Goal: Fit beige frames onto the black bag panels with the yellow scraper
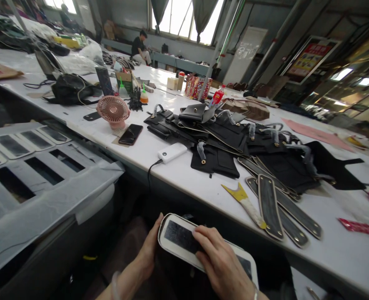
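Observation:
A long white piece with rounded corners and a dark rectangular inset [178,236] is held over my lap, below the table's front edge. My left hand [148,250] grips its left end, the thumb along the rim. Across its middle lies my right hand [215,258], fingers bent together on the dark inset and partly hiding it. What the right fingertips press on is covered. Beyond the hands on the table are a yellow-and-white pointed tool [243,203] and several dark straps with pale edges [269,206].
Black bag parts [215,160] are piled on the white table [184,189]. Nearby are a white power bank [172,153] with a cable, a phone [130,134] and a pink fan [113,110]. Similar white pieces [11,146] lie at left. A person [140,48] sits far back.

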Motion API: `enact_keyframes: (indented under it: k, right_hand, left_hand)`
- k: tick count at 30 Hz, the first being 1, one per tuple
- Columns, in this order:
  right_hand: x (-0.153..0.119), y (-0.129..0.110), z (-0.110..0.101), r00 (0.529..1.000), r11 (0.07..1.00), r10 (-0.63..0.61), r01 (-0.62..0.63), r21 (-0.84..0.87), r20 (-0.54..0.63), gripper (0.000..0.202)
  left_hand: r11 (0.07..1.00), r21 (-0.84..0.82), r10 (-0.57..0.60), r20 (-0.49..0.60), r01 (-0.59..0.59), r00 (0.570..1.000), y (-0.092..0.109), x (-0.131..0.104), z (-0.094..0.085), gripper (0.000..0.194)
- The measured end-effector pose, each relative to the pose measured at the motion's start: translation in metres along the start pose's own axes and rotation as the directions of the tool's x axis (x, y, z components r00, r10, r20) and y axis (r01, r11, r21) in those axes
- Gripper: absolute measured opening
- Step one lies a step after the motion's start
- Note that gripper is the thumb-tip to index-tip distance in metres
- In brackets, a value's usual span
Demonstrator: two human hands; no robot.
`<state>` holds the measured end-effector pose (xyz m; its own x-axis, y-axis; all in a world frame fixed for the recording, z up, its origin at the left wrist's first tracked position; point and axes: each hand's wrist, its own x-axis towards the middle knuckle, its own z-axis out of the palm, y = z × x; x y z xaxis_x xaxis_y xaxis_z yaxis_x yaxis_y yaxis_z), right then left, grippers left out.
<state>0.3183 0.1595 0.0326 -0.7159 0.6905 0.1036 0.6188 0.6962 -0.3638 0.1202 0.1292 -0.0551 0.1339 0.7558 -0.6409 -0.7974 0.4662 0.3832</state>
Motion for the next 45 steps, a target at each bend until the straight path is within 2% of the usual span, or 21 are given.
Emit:
enact_keyframes:
  k: [2, 4, 7, 11, 16, 18, 22, 25, 27, 29, 35, 40, 42, 45]
  right_hand:
    - [0.002, -0.001, 0.0, 0.999, 0.999, -0.036, 0.037, -0.005, 0.01, 0.05]
    - [0.007, -0.003, -0.003, 0.992, 0.994, -0.096, 0.099, -0.035, 0.08, 0.054]
    - [0.016, -0.008, -0.007, 0.968, 0.978, -0.181, 0.195, -0.07, 0.171, 0.053]
    - [0.022, -0.008, -0.007, 0.96, 0.971, -0.225, 0.236, -0.048, 0.17, 0.041]
    - [0.023, -0.003, -0.009, 0.937, 0.953, -0.287, 0.3, -0.037, 0.202, 0.039]
    - [0.022, -0.003, -0.009, 0.942, 0.958, -0.274, 0.284, -0.025, 0.195, 0.04]
    - [0.026, -0.007, -0.001, 0.983, 0.989, -0.15, 0.148, 0.023, 0.107, 0.05]
    - [0.034, -0.014, 0.007, 0.977, 0.992, -0.103, 0.087, 0.094, 0.187, 0.047]
    - [0.04, -0.019, 0.011, 0.96, 0.987, -0.087, 0.048, 0.151, 0.265, 0.04]
    - [0.045, -0.022, 0.011, 0.955, 0.983, -0.058, 0.002, 0.186, 0.292, 0.036]
    - [0.054, -0.024, 0.01, 0.977, 0.978, -0.036, -0.009, 0.206, 0.211, 0.027]
    - [0.058, -0.026, 0.019, 0.984, 0.97, -0.033, -0.011, 0.244, 0.174, 0.016]
    - [0.055, -0.03, 0.023, 0.995, 0.948, 0.002, -0.033, 0.316, 0.097, 0.017]
    - [0.044, -0.036, 0.021, 0.989, 0.887, 0.099, -0.039, 0.459, -0.107, 0.029]
  left_hand:
    - [1.0, 0.002, 0.022, -0.033, -0.022, 0.999, 0.001, 0.001, 0.0, 0.045]
    - [1.0, -0.007, 0.025, -0.043, -0.026, 0.999, 0.002, 0.001, 0.001, 0.04]
    - [0.999, -0.029, -0.014, -0.02, 0.014, 1.0, 0.004, 0.0, 0.004, 0.045]
    - [0.997, -0.037, -0.074, -0.015, 0.073, 0.997, 0.006, -0.003, 0.008, 0.052]
    - [0.997, -0.037, -0.072, -0.056, 0.07, 0.996, 0.006, -0.003, 0.009, 0.043]
    - [0.997, -0.054, -0.053, -0.04, 0.051, 0.998, 0.007, -0.001, 0.011, 0.041]
    - [0.998, -0.063, -0.033, -0.048, 0.03, 0.998, 0.01, 0.0, 0.015, 0.04]
    - [0.993, -0.11, -0.042, -0.04, 0.038, 0.998, 0.01, 0.002, 0.015, 0.042]
    - [0.991, -0.133, -0.025, -0.045, 0.018, 0.999, 0.008, 0.004, 0.012, 0.039]
    - [0.992, -0.125, 0.008, -0.06, -0.015, 0.998, 0.007, 0.005, 0.008, 0.037]
    - [0.994, -0.102, 0.031, -0.073, -0.039, 0.997, 0.005, 0.009, 0.006, 0.037]
    - [0.995, -0.08, 0.047, -0.089, -0.054, 0.995, 0.009, 0.004, 0.009, 0.032]
    - [0.999, -0.044, 0.016, -0.083, -0.02, 0.996, 0.012, 0.0, 0.01, 0.034]
    - [0.999, 0.034, -0.035, -0.073, 0.037, 0.997, 0.019, -0.006, 0.014, 0.04]
